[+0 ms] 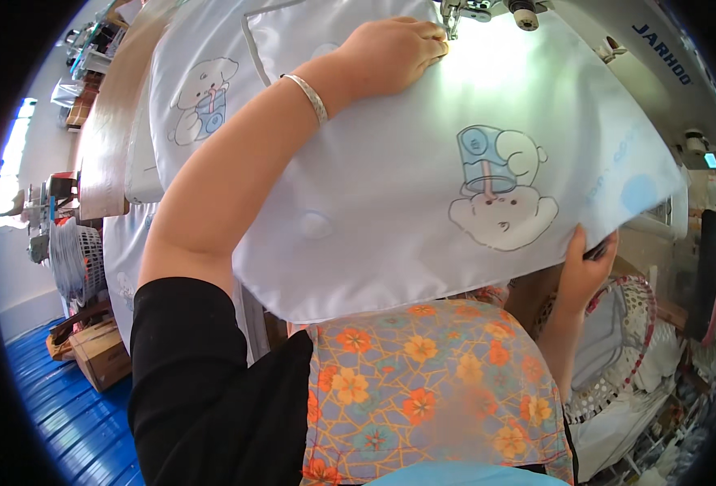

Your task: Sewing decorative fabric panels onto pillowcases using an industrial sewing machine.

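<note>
A large white satiny cloth (358, 202), printed with cartoon puppies and blue cups, spreads under the sewing machine's presser foot (452, 23). My left hand (398, 55) rests on it just left of the foot, fingers together and fingertips bent down onto the cloth; the thumb is hidden. A silver bracelet (307, 95) circles that wrist. At the cloth's near right edge, my right hand (586, 267) is closed on the border. A small dark object (598, 248) shows between its fingers, too little of it to name. A folded-over layer with a dark edge (252, 49) lies beyond my left forearm.
The white machine body (666, 49) arches over the upper right, its lamp lighting the cloth. A wooden tabletop edge (102, 154) stands at left. Below it are a white plastic basket (90, 259) and a cardboard box (98, 352). A red-rimmed basket (645, 324) sits at lower right.
</note>
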Motion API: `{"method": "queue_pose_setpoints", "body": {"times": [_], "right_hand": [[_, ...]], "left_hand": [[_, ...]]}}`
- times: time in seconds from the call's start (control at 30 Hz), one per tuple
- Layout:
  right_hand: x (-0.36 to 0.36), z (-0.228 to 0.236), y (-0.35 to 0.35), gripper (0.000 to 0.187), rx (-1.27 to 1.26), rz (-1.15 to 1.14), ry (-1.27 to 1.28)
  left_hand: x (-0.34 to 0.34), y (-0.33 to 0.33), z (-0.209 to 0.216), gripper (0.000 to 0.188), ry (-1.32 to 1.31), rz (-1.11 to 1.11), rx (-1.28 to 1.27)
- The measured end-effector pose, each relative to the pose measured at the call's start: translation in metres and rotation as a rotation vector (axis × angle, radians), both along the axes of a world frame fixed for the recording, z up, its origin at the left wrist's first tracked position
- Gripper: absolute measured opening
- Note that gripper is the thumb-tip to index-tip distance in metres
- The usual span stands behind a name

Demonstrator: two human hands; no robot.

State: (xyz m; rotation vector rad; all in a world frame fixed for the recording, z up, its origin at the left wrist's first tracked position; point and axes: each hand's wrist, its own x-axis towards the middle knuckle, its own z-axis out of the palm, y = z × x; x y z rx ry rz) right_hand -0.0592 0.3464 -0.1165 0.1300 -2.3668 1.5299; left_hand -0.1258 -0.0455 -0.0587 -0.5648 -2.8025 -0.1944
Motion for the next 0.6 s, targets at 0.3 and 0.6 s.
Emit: {"method": "queue_pose_setpoints", "body": {"times": [0.3,0.6], "right_hand": [[-0.026,0.017,0.006,0.058,-0.088,0.04,-0.138],[-0.077,0.051,-0.008,0.045,0.392,-0.009,-0.001]], "left_hand": [[0.0,0.004,0.0,0.03,0.022,0.052,-0.059],[0.012,0.012,0.01,0.029,-0.048,0.034,-0.038]]}}
